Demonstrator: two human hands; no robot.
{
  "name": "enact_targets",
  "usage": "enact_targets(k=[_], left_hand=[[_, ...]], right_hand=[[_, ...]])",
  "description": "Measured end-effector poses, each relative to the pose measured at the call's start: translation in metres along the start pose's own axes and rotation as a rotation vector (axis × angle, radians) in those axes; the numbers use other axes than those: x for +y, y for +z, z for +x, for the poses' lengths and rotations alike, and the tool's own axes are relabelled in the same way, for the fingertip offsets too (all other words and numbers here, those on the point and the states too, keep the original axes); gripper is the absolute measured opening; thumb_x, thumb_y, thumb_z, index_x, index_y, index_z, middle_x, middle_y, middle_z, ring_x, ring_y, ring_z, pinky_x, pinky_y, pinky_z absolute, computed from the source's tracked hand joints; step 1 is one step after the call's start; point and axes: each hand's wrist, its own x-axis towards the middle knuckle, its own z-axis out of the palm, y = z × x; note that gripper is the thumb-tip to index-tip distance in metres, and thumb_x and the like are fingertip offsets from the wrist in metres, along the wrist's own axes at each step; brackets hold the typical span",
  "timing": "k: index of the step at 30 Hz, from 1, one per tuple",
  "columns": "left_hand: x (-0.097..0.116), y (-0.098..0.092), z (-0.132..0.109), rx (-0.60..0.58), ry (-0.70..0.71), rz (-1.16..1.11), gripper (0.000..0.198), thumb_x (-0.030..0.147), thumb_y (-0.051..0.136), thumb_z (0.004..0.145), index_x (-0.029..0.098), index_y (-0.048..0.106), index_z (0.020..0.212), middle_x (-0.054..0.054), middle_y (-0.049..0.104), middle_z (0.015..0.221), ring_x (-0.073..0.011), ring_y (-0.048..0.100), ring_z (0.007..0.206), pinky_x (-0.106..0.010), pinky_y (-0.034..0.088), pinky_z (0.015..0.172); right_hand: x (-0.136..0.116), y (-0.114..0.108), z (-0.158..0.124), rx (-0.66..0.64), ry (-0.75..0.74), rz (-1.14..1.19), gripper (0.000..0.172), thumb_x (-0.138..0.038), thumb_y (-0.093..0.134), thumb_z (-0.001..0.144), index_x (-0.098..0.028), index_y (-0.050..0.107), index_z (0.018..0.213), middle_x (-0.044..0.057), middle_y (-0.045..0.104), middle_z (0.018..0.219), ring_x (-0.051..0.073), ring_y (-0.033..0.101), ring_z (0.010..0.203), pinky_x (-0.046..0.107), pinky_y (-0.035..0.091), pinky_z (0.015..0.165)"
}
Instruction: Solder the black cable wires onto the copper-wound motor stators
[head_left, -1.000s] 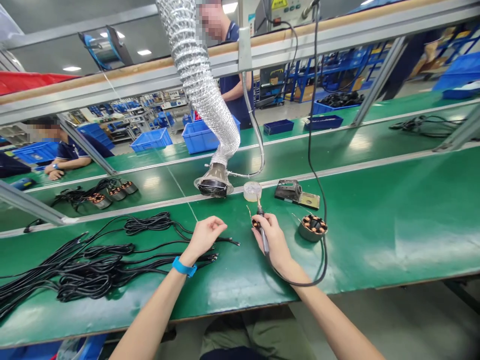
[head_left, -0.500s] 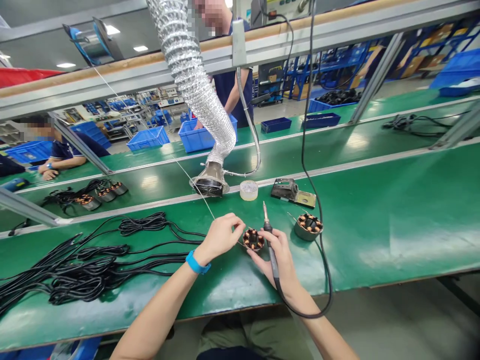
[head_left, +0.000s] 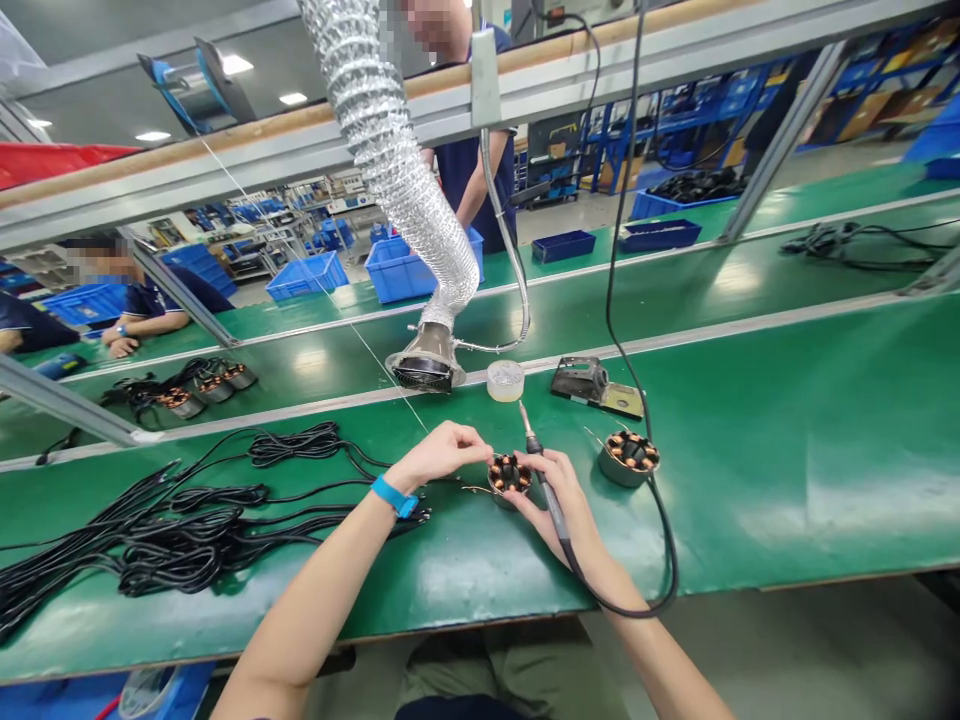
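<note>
**Left hand (head_left: 442,455) now in on the squat round dark-shelled stator with copper coils (head_left: 510,475)**

A second ago left hand hung apart, over the cable ends; now thumb and fingertips are pinched together at the stator's left rim. Can't make out what's between them. A thin silvery strand (head_left: 390,378) slants down to the back of that hand.

Stator was mostly hidden behind right-hand fingers; now its coils show. My read: right steadies, left is set for fine handling.

Right hand (head_left: 574,500) does double duty: thumb and fingers grip the stator's right side, while the grey-handled soldering iron with black cord (head_left: 553,500) runs up between thumb and forefinger.

Stator sits between the hands, coil face up, tipped a bit toward the person. Squat, so no real long axis. Thin copper lead (head_left: 480,489) points left, below left fingertips. Can't tell if it touches the green worktop (head_left: 787,470).

Iron's long axis slants near-right to far-left, tip pointing away from the person, toward the round translucent tub (head_left: 505,381) beyond both hands.
</note>
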Motion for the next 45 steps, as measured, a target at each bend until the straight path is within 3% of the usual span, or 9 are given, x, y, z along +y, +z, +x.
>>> enact_targets(k=[3,7,14,20,24,29,37,42,45], left_hand=[[-0.017,-0.005,-0.002,0.101,0.013,0.141,0.036,0.045,0.06,0.085,0.015,0.077,0.097,-0.008,0.07,0.092,-0.0184,0.061,0.084,-0.027,0.045,0.077],[-0.029,-0.007,-0.005,0.004,0.02,0.156,0.032,0.044,0.064,0.081,0.015,0.077,0.085,-0.006,0.068,0.087,-0.016,0.06,0.077,-0.025,0.045,0.072],[-0.001,0.005,0.005,0.008,-0.113,-0.233,0.043,0.052,0.069,0.075,0.009,0.074,0.075,0.001,0.051,0.056,-0.0064,0.031,0.05,-0.023,0.021,0.049],[0.003,0.018,0.006,-0.01,-0.202,-0.38,0.051,0.056,0.073,0.071,0.006,0.075,0.081,0.003,0.044,0.056,-0.0038,0.021,0.047,-0.024,0.01,0.046],[-0.005,0.009,-0.019,0.086,-0.183,-0.229,0.055,0.061,0.058,0.083,0.009,0.076,0.091,0.0,0.052,0.064,-0.0048,0.026,0.047,-0.022,0.016,0.045],[-0.007,0.005,-0.053,-0.046,-0.092,0.001,0.038,0.049,0.065,0.082,0.013,0.076,0.082,-0.004,0.065,0.073,-0.0118,0.049,0.065,-0.022,0.037,0.059],[0.01,0.032,-0.024,-0.033,-0.255,-0.429,0.049,0.056,0.057,0.084,0.01,0.072,0.08,0.002,0.051,0.055,-0.0042,0.024,0.042,-0.023,0.014,0.044],[0.005,0.009,-0.029,0.095,-0.185,-0.095,0.058,0.06,0.047,0.089,0.01,0.075,0.077,-0.002,0.057,0.057,-0.0085,0.041,0.048,-0.024,0.029,0.05],[-0.012,-0.012,-0.046,0.188,-0.012,0.282,0.043,0.053,0.058,0.087,0.015,0.076,0.082,-0.005,0.066,0.077,-0.0157,0.058,0.07,-0.026,0.042,0.067]], right_hand=[[-0.002,0.002,-0.003,0.022,-0.018,0.024,0.038,-0.027,0.068,0.086,-0.027,0.053,0.121,0.007,0.052,0.12,0.022,0.059,0.113,0.037,0.052,0.097],[-0.002,0.004,-0.004,0.026,-0.018,0.035,0.039,-0.028,0.067,0.087,-0.027,0.053,0.123,0.008,0.052,0.122,0.023,0.059,0.114,0.04,0.051,0.099],[-0.001,0.003,0.001,0.001,-0.038,0.03,0.035,-0.027,0.065,0.087,-0.027,0.054,0.12,0.008,0.052,0.119,0.022,0.06,0.112,0.039,0.053,0.097],[0.003,0.006,0.0,0.006,-0.025,0.018,0.037,-0.029,0.066,0.087,-0.027,0.053,0.122,0.007,0.05,0.12,0.022,0.059,0.111,0.04,0.052,0.098],[0.003,0.007,-0.003,0.0,-0.014,0.052,0.038,-0.028,0.064,0.088,-0.027,0.051,0.124,0.008,0.05,0.123,0.023,0.057,0.116,0.042,0.05,0.102],[0.001,0.007,-0.003,-0.013,-0.022,0.035,0.04,-0.03,0.066,0.088,-0.028,0.051,0.125,0.008,0.049,0.124,0.023,0.057,0.117,0.041,0.05,0.103],[0.0,0.006,0.002,-0.027,-0.034,-0.018,0.037,-0.029,0.065,0.087,-0.028,0.053,0.122,0.008,0.051,0.122,0.024,0.058,0.115,0.042,0.051,0.101],[-0.003,0.004,0.004,-0.03,-0.036,-0.026,0.037,-0.03,0.065,0.087,-0.028,0.052,0.121,0.008,0.051,0.121,0.024,0.057,0.116,0.041,0.05,0.1],[-0.004,0.002,0.009,-0.059,-0.044,-0.029,0.035,-0.03,0.063,0.088,-0.028,0.052,0.121,0.008,0.05,0.121,0.023,0.057,0.115,0.039,0.051,0.099]])
